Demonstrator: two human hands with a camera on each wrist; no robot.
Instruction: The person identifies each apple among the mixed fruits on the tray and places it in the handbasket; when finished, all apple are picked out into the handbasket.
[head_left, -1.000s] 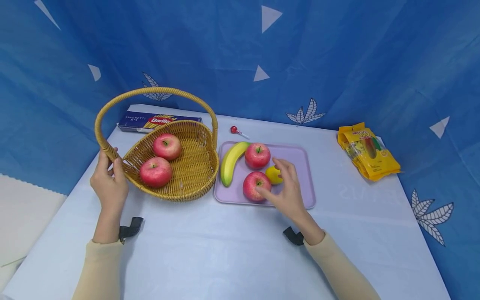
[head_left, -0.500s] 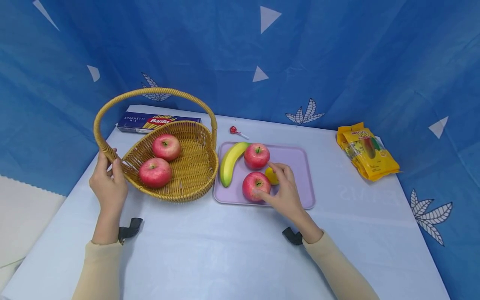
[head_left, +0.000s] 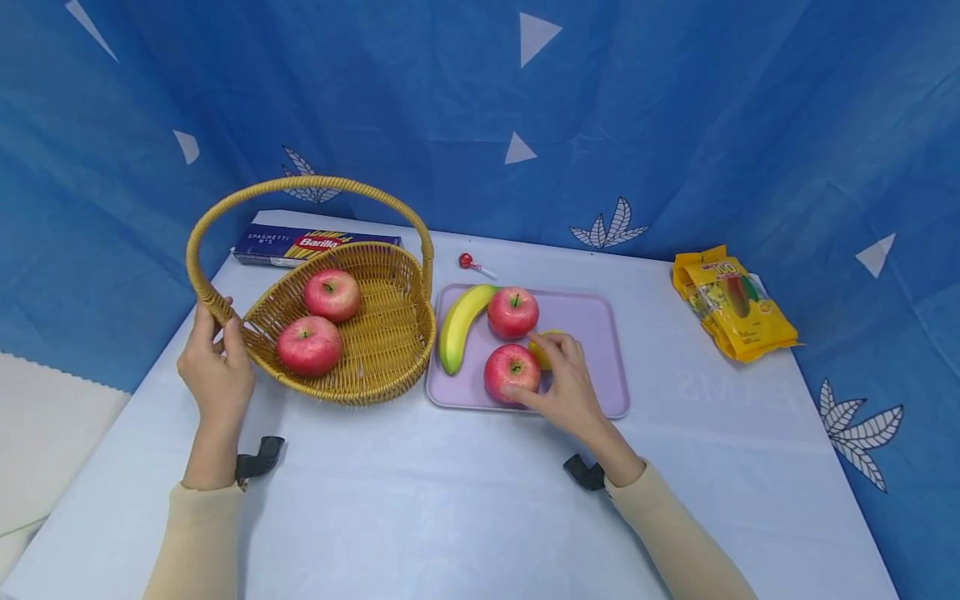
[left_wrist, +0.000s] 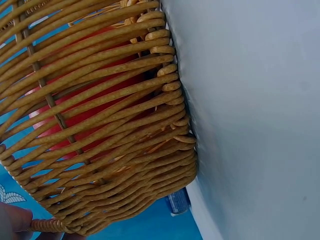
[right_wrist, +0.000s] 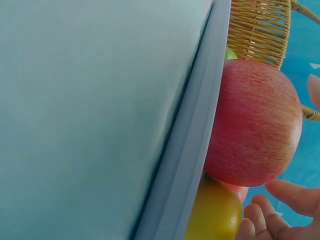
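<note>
My left hand [head_left: 217, 367] grips the lower left end of the handle [head_left: 318, 182] of a wicker basket [head_left: 390, 333], which holds two red apples. Some of those fingers [left_wrist: 17, 219] show at the corner of the left wrist view. Over a lilac tray [head_left: 600, 350], my right hand [head_left: 566, 387] spans the nearer red apple [head_left: 510, 371], thumb over its front and index finger by its back right. In the right wrist view the index fingertip meets the apple's [right_wrist: 255, 125] edge, while the thumb stands slightly off. A yellow lemon [right_wrist: 212, 212] lies beside it, partly under the fingers.
The tray also holds a banana [head_left: 461, 329] and another red apple [head_left: 513, 312]. Behind the basket lies a blue spaghetti box [head_left: 270, 242]. A red lollipop [head_left: 466, 260] is behind the tray, and a yellow packet [head_left: 738, 308] lies at the right.
My right hand has moved slightly left and closer around the nearer apple, its fingers now less spread. The left hand keeps its grip, and the basket stays in place.
</note>
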